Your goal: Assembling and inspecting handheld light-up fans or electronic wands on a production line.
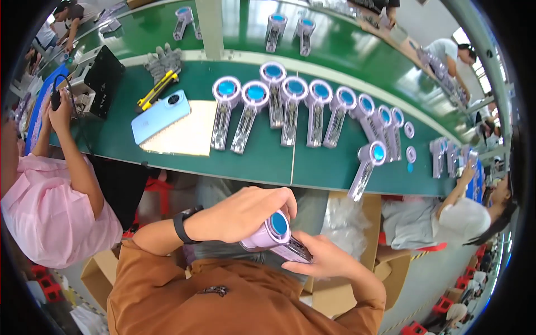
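Observation:
Over my lap I hold a lilac handheld fan (267,237), its round head with a blue disc tilted up to the left. My left hand (240,215) is wrapped over the fan's head, the fingers curled around its far rim. Lower down, my right hand (326,254) grips the handle, whose open front shows dark inner parts. On the green table ahead lies a row of similar lilac fans (289,111) with blue centres and open handles. One more fan (367,167) lies nearer the table's front edge, to the right.
Left on the table are a light blue phone (162,117), a pale sheet (187,134), a yellow cutter (158,90), grey gloves (164,61) and a black box-shaped device (100,84). Lilac rings (409,130) lie right. Co-workers sit on both sides; a cardboard box (371,229) with plastic bags stands below.

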### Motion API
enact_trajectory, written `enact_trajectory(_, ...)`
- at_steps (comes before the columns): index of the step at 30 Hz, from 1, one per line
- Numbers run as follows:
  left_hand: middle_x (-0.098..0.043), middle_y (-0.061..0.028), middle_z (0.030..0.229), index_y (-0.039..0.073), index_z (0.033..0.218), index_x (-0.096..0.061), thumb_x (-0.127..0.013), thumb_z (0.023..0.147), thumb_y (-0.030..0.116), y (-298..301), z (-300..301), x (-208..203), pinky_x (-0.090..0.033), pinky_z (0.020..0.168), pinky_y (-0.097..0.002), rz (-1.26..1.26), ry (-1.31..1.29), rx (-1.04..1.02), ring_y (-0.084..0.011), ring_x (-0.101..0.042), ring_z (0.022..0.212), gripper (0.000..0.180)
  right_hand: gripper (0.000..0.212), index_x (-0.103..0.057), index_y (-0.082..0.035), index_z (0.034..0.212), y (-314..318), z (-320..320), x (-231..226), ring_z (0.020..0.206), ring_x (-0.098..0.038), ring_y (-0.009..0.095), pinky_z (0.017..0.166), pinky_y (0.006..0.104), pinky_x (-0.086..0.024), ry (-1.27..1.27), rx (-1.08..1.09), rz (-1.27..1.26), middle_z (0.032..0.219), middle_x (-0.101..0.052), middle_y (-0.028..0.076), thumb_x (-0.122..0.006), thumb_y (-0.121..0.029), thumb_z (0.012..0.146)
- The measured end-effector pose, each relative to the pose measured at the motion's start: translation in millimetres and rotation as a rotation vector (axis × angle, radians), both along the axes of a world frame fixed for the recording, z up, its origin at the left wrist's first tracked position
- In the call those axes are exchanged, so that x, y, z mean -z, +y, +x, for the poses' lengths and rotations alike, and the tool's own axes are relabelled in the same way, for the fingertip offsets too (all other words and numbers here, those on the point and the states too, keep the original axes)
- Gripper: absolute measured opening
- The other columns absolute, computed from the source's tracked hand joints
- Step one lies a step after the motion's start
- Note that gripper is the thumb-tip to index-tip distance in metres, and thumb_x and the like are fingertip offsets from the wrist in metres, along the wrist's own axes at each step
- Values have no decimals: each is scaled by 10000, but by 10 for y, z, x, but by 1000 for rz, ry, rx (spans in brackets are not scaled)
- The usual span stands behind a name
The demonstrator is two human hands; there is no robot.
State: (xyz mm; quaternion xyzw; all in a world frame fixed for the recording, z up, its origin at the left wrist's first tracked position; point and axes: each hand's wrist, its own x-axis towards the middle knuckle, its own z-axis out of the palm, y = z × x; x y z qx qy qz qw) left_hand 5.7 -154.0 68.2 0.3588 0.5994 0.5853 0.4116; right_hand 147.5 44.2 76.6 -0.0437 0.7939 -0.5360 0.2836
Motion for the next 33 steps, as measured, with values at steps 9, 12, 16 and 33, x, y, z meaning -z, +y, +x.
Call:
enact_trajectory(9, -609, -97, 933, 2, 1028, -551, -605, 906, 136, -565, -2225, -300, -499, 703, -302, 194, 766, -1186, -163, -600, 834, 189, 252, -453, -7, 1134, 952, -1375, -657, 644, -563, 113, 540, 243, -466, 463, 601, -103, 845, -565, 64, -556, -84, 917)
enact_trajectory(12, -605, -189, 1028, -7, 1083, -523, -642, 843, 191, -856, -3325, -41, -490, 810, -408, -158, 1009, -1304, -305, -607, 920, 333, 288, -455, -4, 1044, 1626, -2351, -547, 648, -585, 131, 543, 273, -481, 615, 654, 245, 835, -611, 86, -563, -251, 941)
enact_trajectory(16, -584, -287, 1089, -36, 1114, -494, -670, 784, 298, -1107, -4276, 372, -478, 871, -497, -640, 988, -1269, -453, -561, 1032, 501, 461, -452, 55, 991, 2179, -3357, 23, 763, -668, 392, 683, 455, -520, 580, 665, 668, 855, -658, 259, -573, -380, 898)
enact_trajectory(33, -647, -220, 699, -19, 734, -660, -612, 838, 472, -1320, -3912, 288, -479, 636, -444, -550, 811, -1443, -377, -660, 712, 504, 711, -429, 25, 1322, 1815, -3519, -193, 987, -578, 386, 816, 482, -499, 738, 333, 1242, 1025, -604, 215, -687, -414, 826)
